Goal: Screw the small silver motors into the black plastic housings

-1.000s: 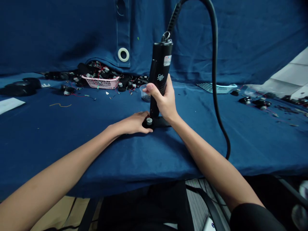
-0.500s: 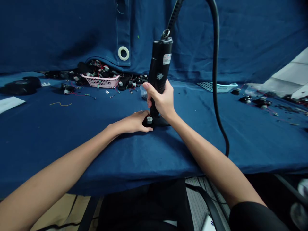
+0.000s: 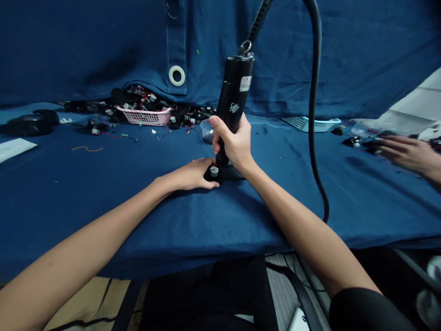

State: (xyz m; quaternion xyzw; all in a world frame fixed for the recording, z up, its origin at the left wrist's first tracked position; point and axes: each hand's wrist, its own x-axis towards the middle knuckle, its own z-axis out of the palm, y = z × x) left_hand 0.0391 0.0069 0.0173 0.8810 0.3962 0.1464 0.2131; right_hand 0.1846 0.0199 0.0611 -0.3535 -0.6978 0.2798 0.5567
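My right hand (image 3: 236, 142) is wrapped round a black corded electric screwdriver (image 3: 237, 80), thumb along its side. The tool leans slightly right at the top, and its lower tip reaches down to a dark part. That black plastic part (image 3: 231, 173) lies on the blue cloth and carries a small round silver motor-like piece (image 3: 214, 171). My left hand (image 3: 196, 174) holds the part's left end between thumb and fingers. Where the screwdriver's tip meets the part is hidden.
A pink basket (image 3: 148, 117) with wired parts stands at the back, beside a clear plastic cup (image 3: 207, 132). A light-blue basket (image 3: 312, 125) is back right. The tool's thick cable (image 3: 313, 92) hangs to the right. Another person's hand (image 3: 409, 154) is over parts at far right.
The screwdriver's top and my right hand have tilted a little to the right, with the cable shifting along. My left hand stays put. Another person's hand has come in at the right.
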